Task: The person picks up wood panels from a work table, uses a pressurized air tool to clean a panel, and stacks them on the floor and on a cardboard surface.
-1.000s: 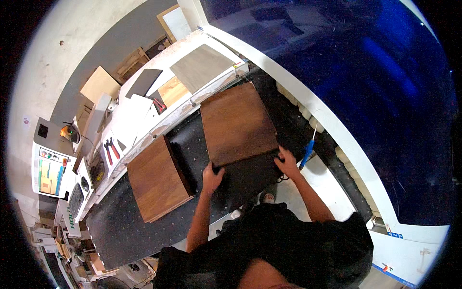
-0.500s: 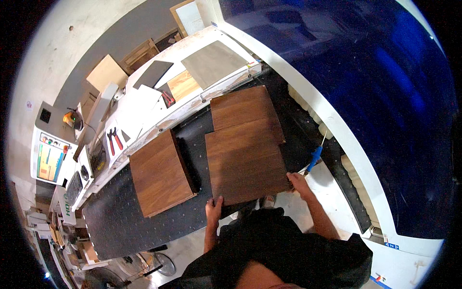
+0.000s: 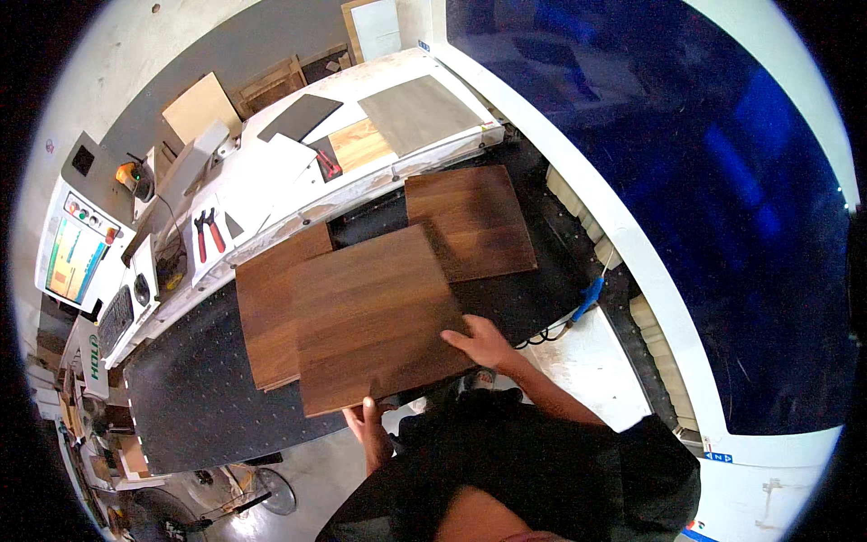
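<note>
A square dark-brown wood-grain board (image 3: 379,316) is held level between my hands, above the black work table. My left hand (image 3: 368,426) grips its near edge, thumb on top and fingers hidden underneath. My right hand (image 3: 483,343) holds the right edge near the corner, thumb over the top face. Beneath its left part shows a stack of brown boards (image 3: 264,316), partly covered. Another brown board (image 3: 474,221) lies on the table at the far right, apart from the held one.
Behind the black table (image 3: 199,397) runs a white bench (image 3: 298,208) with red-handled pliers (image 3: 210,233) and sample panels (image 3: 420,113). A blue air gun (image 3: 589,298) hangs at the right, beside a blue-windowed machine (image 3: 650,208). A control screen (image 3: 74,260) stands at the left.
Both hands have lifted the top board off the right pile and carried it left, so it now overlaps the left stack. The board left behind on the right is now uncovered.
</note>
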Demonstrator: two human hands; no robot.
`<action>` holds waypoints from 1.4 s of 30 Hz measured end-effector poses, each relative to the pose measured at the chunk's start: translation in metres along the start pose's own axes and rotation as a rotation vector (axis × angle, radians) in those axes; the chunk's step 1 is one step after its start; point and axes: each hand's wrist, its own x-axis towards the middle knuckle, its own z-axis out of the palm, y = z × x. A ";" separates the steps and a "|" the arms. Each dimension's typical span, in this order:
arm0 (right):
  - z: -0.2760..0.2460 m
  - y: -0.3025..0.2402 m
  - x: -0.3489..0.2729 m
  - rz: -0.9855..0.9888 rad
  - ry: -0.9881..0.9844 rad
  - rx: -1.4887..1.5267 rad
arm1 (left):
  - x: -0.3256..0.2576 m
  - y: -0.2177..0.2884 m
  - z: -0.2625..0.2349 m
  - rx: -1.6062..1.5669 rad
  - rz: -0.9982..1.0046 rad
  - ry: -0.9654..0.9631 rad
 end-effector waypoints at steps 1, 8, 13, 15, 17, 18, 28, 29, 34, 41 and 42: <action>0.022 -0.014 0.007 -0.101 -0.034 0.031 | -0.003 0.000 0.009 -0.031 0.008 0.053; 0.115 -0.067 0.047 0.061 -0.498 0.194 | 0.057 0.051 -0.044 -0.184 0.226 0.371; 0.133 -0.039 0.025 0.053 -0.718 0.058 | 0.115 0.085 -0.198 -0.047 0.502 0.518; 0.123 0.005 0.006 0.095 -0.604 0.125 | 0.132 0.098 -0.284 0.226 0.550 0.567; 0.098 0.041 -0.019 0.195 -0.404 0.114 | 0.142 0.114 -0.295 0.081 0.485 0.616; 0.089 0.052 -0.030 0.299 -0.341 0.115 | 0.148 0.117 -0.325 0.167 0.515 0.654; 0.064 0.049 -0.052 0.455 0.114 0.183 | 0.177 0.086 -0.550 0.736 0.636 0.817; 0.066 0.054 -0.047 0.410 0.130 0.206 | 0.176 0.082 -0.558 0.789 0.660 0.808; 0.088 0.035 -0.028 0.346 0.089 0.208 | 0.178 0.086 -0.512 0.183 0.245 0.872; 0.121 0.003 0.037 0.208 0.013 0.120 | 0.201 0.086 -0.425 0.666 0.192 0.459; 0.130 0.005 0.049 0.139 -0.001 0.153 | 0.212 0.083 -0.402 0.924 0.311 0.405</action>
